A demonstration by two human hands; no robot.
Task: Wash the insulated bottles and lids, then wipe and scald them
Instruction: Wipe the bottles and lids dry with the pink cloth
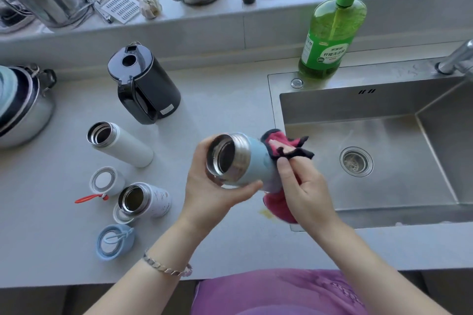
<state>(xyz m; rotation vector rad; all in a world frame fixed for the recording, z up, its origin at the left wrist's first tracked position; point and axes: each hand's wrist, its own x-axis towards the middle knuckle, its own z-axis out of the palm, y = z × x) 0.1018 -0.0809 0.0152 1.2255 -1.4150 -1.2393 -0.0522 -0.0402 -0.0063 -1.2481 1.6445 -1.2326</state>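
Here, a person holds a blue bottle [256, 161] in the air, just over the grey counter [230, 100] and right beside the left edge of the steel sink [384, 105]. The bottle is tipped on its side, and its shiny open mouth faces up toward the camera. The left hand [212, 186] has its fingers and thumb curled round the bottle near that mouth. A silver bracelet [166, 267] sits on the left wrist. The right hand [304, 186] pinches a pink cloth [286, 147] with a dark edge and holds it against the far end of the bottle. The cloth wraps round that end. Some of it sticks up above the fingers and some hangs down under the hand. On the counter to the left, a tall white bottle [128, 146] stands with its mouth open. Closer to the person, a small white bottle [151, 199] stands open too. A white lid [106, 181] with a red strap [89, 198] lies just beside the small bottle, on its left. Another pale lid [120, 215] peeks out at the foot of the small bottle. A blue lid [115, 241] lies closest to the person. A black kettle [146, 87] stands behind the tall white bottle. A green soap bottle [330, 33] with a pump stands at the back of the sink. A round drain [356, 161] sits in the sink floor, and a tap [458, 57] shows at the far right edge.
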